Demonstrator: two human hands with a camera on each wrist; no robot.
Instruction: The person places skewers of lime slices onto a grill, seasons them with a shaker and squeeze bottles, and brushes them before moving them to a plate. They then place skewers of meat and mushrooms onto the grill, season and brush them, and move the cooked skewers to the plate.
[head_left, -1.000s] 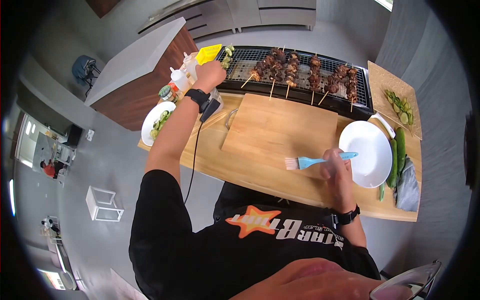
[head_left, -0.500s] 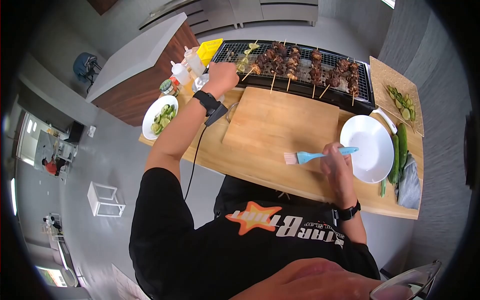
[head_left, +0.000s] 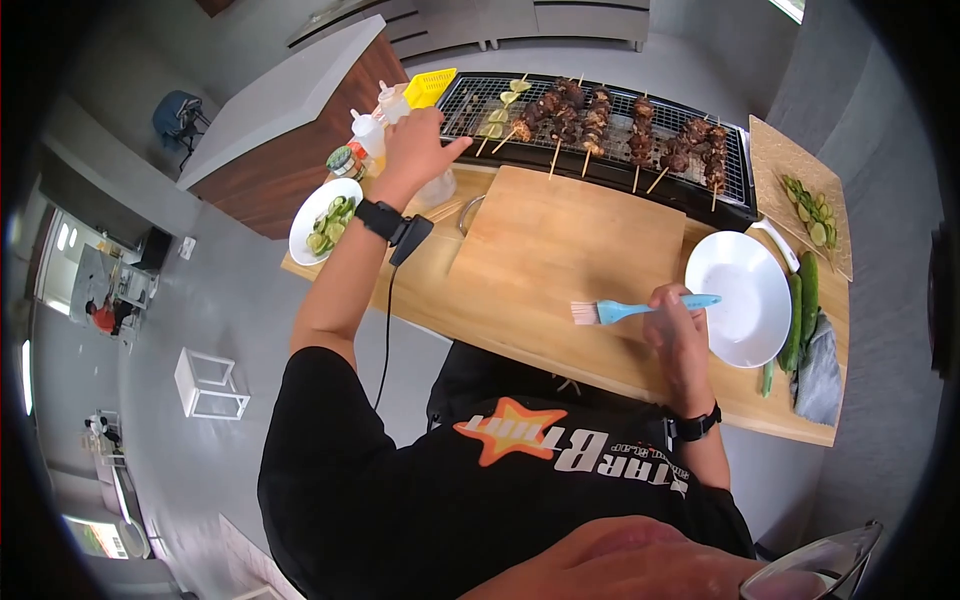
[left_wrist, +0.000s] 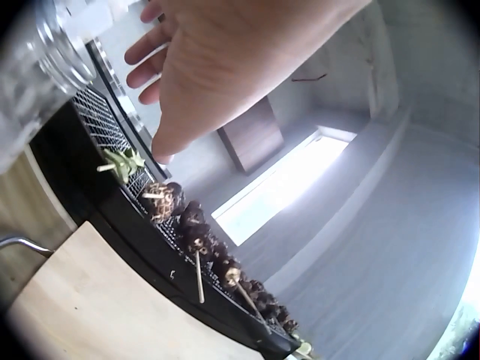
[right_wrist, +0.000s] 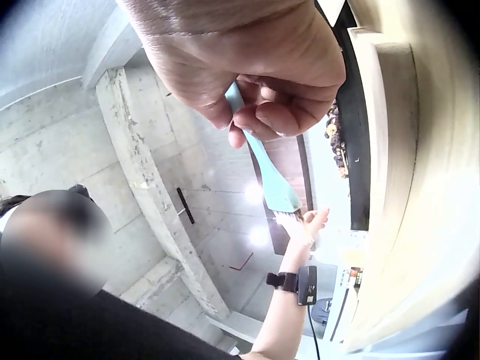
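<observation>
My left hand [head_left: 415,155] hovers near the grill's left end with its fingers extended and thumb apart, close by two squeeze bottles [head_left: 367,132]; nothing shows in its grasp. In the left wrist view a clear glass jar [left_wrist: 30,90] stands beside it. On the grill [head_left: 740,180], just right of that hand, lies a skewer of green vegetable slices [head_left: 497,122]. My right hand [head_left: 680,335] grips the handle of a light blue basting brush [head_left: 625,311] above the table, bristles pointing left. The right wrist view shows the fingers curled around the brush handle [right_wrist: 270,176].
Several dark meat skewers [head_left: 641,130] lie across the grill. A cutting board [head_left: 570,230] sits before it. To the right are a white bowl [head_left: 738,335], cucumbers [head_left: 808,300], a grey cloth [head_left: 819,370] and a board with green skewers [head_left: 800,160]. A bowl of slices [head_left: 312,245] is left.
My left hand has let go of the green vegetable skewer, which now lies flatter on the grill, and drawn back left with its fingers spread. The right hand keeps the brush nearly in place.
</observation>
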